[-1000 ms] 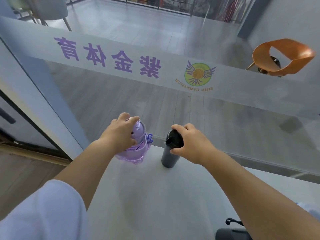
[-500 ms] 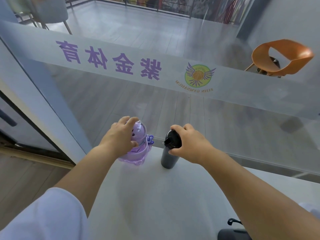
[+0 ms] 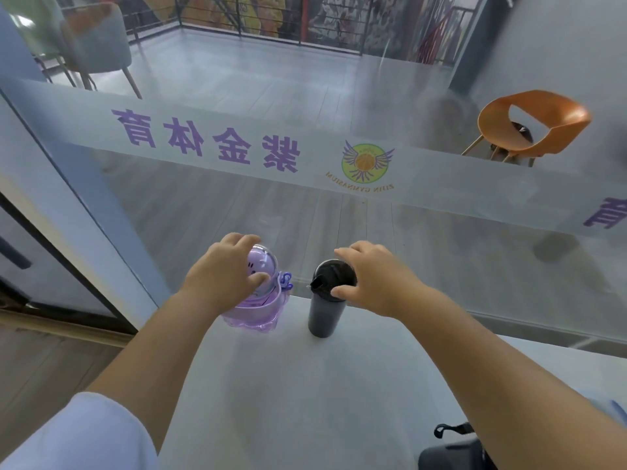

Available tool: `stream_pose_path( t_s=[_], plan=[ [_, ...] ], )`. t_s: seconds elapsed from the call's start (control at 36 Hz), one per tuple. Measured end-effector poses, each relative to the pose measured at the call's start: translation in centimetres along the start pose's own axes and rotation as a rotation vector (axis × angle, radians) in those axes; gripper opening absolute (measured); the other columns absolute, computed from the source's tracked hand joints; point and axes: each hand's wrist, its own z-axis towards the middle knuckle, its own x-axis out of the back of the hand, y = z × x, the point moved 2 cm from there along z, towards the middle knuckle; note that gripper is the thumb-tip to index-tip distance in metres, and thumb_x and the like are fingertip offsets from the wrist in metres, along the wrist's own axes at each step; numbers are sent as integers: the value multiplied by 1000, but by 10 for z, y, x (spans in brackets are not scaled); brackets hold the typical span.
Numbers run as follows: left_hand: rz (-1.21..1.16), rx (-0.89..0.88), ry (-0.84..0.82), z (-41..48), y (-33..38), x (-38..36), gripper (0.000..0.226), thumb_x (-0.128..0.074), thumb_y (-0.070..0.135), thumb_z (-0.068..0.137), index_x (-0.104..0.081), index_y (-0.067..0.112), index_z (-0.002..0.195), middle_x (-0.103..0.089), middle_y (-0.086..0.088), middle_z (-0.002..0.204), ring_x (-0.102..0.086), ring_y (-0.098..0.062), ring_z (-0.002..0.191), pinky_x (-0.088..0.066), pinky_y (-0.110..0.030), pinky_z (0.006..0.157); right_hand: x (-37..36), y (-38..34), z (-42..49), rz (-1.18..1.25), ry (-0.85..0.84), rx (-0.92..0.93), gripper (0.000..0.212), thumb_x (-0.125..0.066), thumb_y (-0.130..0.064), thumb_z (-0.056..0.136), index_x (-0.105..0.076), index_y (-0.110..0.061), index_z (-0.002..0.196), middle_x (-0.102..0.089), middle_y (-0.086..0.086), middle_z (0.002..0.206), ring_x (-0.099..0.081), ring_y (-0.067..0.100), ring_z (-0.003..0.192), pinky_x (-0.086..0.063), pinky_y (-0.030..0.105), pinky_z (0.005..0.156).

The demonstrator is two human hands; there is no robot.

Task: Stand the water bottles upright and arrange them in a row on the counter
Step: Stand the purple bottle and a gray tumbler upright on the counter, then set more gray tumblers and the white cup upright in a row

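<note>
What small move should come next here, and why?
Probably release both hands: the purple bottle and black bottle stand upright, side by side and apart, at the far edge of the counter, with the left hand and right hand holding their lids.

Translucent glossy purple bottle (image 3: pixel 258 300); matt black bottle (image 3: pixel 324 313).

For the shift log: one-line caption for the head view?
Left hand grips the purple bottle and right hand holds the black bottle, both upright, side by side on the counter.
</note>
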Motion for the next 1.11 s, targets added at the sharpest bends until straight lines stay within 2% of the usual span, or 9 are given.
stream_pose_path(
  t_s=[0.11, 0.19, 0.36, 0.42, 0.53, 0.72, 0.83, 0.94, 1.11],
  plan=[
    [15, -48, 51, -18, 23, 20, 41, -66, 38, 80, -56, 21, 116, -58, -3, 116, -58, -28, 92, -51, -39, 79, 21, 12, -25, 3, 135, 23, 57, -61, -44, 83, -44, -22, 133, -49, 1, 132, -43, 23, 121, -42, 35, 92],
    [1, -70, 82, -35, 43, 24, 30, -66, 39, 80, -61, 23, 105, -62, 1, 108, -60, -26, 89, -50, -35, 77, 32, 26, -52, -21, 187, 13, 55, -60, -45, 83, -47, -22, 131, -53, 0, 129, -49, 22, 117, -40, 29, 85],
    [56, -171, 132, -72, 87, 4, 25, -61, 48, 81, -61, 31, 100, -63, 11, 98, -57, -16, 89, -43, -27, 69, 42, 59, -116, 37, 193, -77, 50, -59, -48, 83, -48, -29, 128, -57, -6, 123, -55, 17, 109, -47, 35, 88],
    [23, -234, 79, -82, 103, -10, 29, -60, 48, 81, -60, 29, 102, -63, 10, 99, -61, -15, 89, -44, -27, 64, 41, 69, -140, 59, 211, -110, 50, -59, -50, 82, -49, -29, 127, -58, -8, 121, -56, 14, 106, -46, 32, 85],
    [-71, -314, -42, -101, 136, -44, 31, -61, 47, 81, -60, 27, 104, -60, 12, 97, -60, -14, 93, -47, -28, 74, 31, 87, -188, 70, 236, -167, 53, -60, -51, 81, -50, -27, 127, -60, -7, 121, -56, 13, 108, -45, 31, 88],
    [-149, -454, -356, -134, 188, -99, 53, -61, 51, 79, -44, 35, 126, -48, 13, 129, -51, -12, 112, -44, -30, 93, 3, 114, -259, 160, 231, -286, 50, -62, -49, 80, -52, -30, 125, -55, -13, 127, -48, 7, 116, -36, 23, 93],
    [-246, -526, -459, -148, 212, -114, 76, -69, 53, 71, -30, 40, 135, -34, 17, 138, -40, -10, 123, -39, -35, 102, -12, 130, -287, 176, 238, -368, 50, -64, -47, 78, -54, -28, 123, -57, -10, 123, -53, 12, 109, -44, 28, 89],
    [-207, -582, -498, -156, 236, -129, 88, -74, 53, 64, -25, 44, 136, -31, 18, 138, -36, -11, 123, -38, -31, 101, -19, 150, -303, 152, 266, -426, 44, -67, -40, 79, -57, -21, 118, -60, -4, 116, -55, 20, 106, -46, 33, 88],
    [-70, -584, -537, -158, 257, -143, 79, -73, 48, 66, -30, 41, 131, -40, 13, 130, -38, -18, 116, -39, -31, 91, -20, 174, -308, 111, 259, -488, 49, -67, -38, 81, -53, -19, 124, -56, 1, 123, -50, 24, 112, -41, 32, 91]
  ],
)
